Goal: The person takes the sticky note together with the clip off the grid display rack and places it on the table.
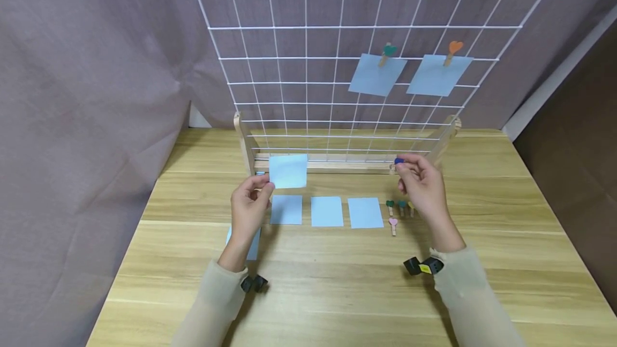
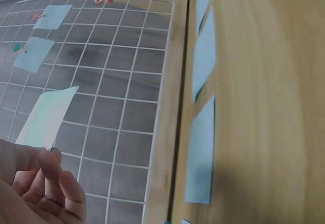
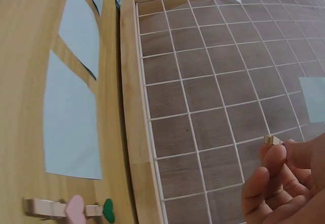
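Note:
Between thumb and fingers, my left hand (image 1: 249,202) pinches a light blue paper square (image 1: 288,171) by its lower left corner, raised above the table. My right hand (image 1: 424,183) pinches a small wooden clothespin (image 3: 273,140) with a dark blue top (image 1: 399,160), in front of the grid's lower right. The white wire grid (image 1: 318,83) stands in a wooden base. Two blue paper squares hang on its right side, one under a green heart clothespin (image 1: 388,52), the other under an orange heart clothespin (image 1: 454,50).
Blue paper squares (image 1: 326,211) lie in a row before the base; another paper (image 1: 253,245) is partly behind my left wrist. Several heart clothespins, one pink (image 1: 393,225), lie right of the row. The wooden table (image 1: 318,293) meets a grey cloth (image 1: 96,95) behind.

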Available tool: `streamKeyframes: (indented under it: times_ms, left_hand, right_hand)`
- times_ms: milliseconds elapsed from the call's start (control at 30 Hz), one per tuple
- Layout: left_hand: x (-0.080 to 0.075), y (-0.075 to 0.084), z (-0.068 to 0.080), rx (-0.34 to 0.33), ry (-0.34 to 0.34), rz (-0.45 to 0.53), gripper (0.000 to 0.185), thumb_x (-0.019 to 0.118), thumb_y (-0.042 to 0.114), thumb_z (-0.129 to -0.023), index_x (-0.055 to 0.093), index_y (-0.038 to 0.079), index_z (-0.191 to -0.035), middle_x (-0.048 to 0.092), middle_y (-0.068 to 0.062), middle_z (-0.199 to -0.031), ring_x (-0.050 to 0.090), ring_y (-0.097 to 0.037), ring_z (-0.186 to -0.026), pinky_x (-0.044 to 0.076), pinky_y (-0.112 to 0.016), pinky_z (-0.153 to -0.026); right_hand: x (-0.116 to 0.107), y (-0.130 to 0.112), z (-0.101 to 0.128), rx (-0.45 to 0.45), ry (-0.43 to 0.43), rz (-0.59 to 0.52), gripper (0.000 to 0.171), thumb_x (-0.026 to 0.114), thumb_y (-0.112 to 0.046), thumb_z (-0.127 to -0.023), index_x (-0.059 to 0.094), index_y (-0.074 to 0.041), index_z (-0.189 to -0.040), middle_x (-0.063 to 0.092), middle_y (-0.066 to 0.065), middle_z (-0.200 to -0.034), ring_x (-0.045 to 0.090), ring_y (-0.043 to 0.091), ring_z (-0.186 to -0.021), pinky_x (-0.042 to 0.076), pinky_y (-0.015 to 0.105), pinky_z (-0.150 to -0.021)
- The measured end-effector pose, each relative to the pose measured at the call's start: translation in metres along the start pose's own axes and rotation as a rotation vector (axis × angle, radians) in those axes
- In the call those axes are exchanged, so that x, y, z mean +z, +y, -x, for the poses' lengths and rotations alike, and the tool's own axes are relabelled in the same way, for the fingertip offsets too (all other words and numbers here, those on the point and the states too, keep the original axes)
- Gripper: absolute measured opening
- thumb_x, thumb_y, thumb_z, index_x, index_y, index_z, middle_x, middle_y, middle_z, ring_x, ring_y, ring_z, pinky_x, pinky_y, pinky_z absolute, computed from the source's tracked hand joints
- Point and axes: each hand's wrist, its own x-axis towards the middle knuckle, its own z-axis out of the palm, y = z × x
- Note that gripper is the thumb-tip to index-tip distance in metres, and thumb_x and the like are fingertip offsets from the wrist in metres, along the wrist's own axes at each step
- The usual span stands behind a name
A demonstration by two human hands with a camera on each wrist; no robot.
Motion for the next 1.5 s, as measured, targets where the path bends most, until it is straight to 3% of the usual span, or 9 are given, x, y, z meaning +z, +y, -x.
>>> streamKeyframes:
  times_ms: [367, 700, 867, 1000, 1267, 1500]
  left_hand:
    - [-0.007, -0.007, 0.009, -0.043, 0.008, -0.028, 0.013, 0.071, -0.005, -0.096, 0.073, -0.009, -0.107, 0.071, -0.016, -0.088, 0.055, -0.013, -0.057, 0.053, -0.020, -0.053]
    - [-0.012, -0.011, 0.024, -0.098, 0.004, -0.051, 0.013, 0.072, -0.005, -0.095, 0.075, -0.008, -0.107, 0.073, -0.021, -0.088, 0.053, -0.010, -0.054, 0.046, -0.016, -0.049]
    - [-0.013, -0.014, 0.029, -0.098, 0.000, -0.065, 0.013, 0.072, -0.004, -0.095, 0.076, -0.008, -0.107, 0.074, -0.023, -0.089, 0.050, -0.005, -0.055, 0.039, -0.015, -0.049]
    - [-0.017, -0.017, 0.034, -0.124, -0.003, -0.065, 0.015, 0.072, -0.005, -0.094, 0.076, -0.008, -0.108, 0.074, -0.022, -0.089, 0.051, -0.004, -0.056, 0.041, -0.014, -0.050]
    - [-0.027, -0.019, 0.042, -0.180, -0.012, -0.079, 0.019, 0.073, -0.005, -0.092, 0.075, -0.008, -0.111, 0.075, -0.017, -0.087, 0.052, -0.004, -0.058, 0.042, -0.014, -0.052]
    - [-0.034, -0.018, 0.055, -0.235, -0.029, -0.050, 0.021, 0.069, -0.010, -0.092, 0.073, -0.010, -0.113, 0.073, -0.027, -0.089, 0.049, -0.003, -0.056, 0.039, -0.014, -0.050]
  right_hand:
    - [-0.003, 0.008, 0.012, 0.046, 0.000, 0.040, 0.029, 0.060, -0.008, -0.108, 0.059, 0.007, -0.133, 0.068, -0.002, -0.093, 0.062, 0.008, -0.063, 0.056, 0.020, -0.056]
    - [-0.009, 0.019, 0.023, 0.102, -0.036, 0.069, 0.034, 0.060, -0.008, -0.108, 0.055, 0.008, -0.137, 0.068, -0.010, -0.091, 0.063, 0.008, -0.064, 0.056, 0.021, -0.055]
    - [-0.012, 0.024, 0.027, 0.110, -0.039, 0.088, 0.033, 0.059, -0.010, -0.108, 0.058, 0.003, -0.138, 0.069, -0.009, -0.093, 0.063, 0.007, -0.065, 0.056, 0.022, -0.055]
    - [-0.012, 0.028, 0.029, 0.115, -0.054, 0.062, 0.030, 0.061, -0.009, -0.108, 0.059, 0.000, -0.137, 0.070, -0.008, -0.093, 0.063, 0.006, -0.064, 0.056, 0.021, -0.055]
    - [-0.007, 0.033, 0.035, 0.138, -0.105, 0.058, 0.035, 0.059, -0.010, -0.109, 0.054, 0.010, -0.137, 0.071, -0.006, -0.094, 0.063, 0.007, -0.067, 0.056, 0.020, -0.058]
    - [-0.009, 0.039, 0.041, 0.133, -0.118, 0.092, 0.033, 0.060, -0.011, -0.108, 0.058, 0.010, -0.134, 0.072, -0.006, -0.093, 0.063, 0.006, -0.067, 0.057, 0.021, -0.058]
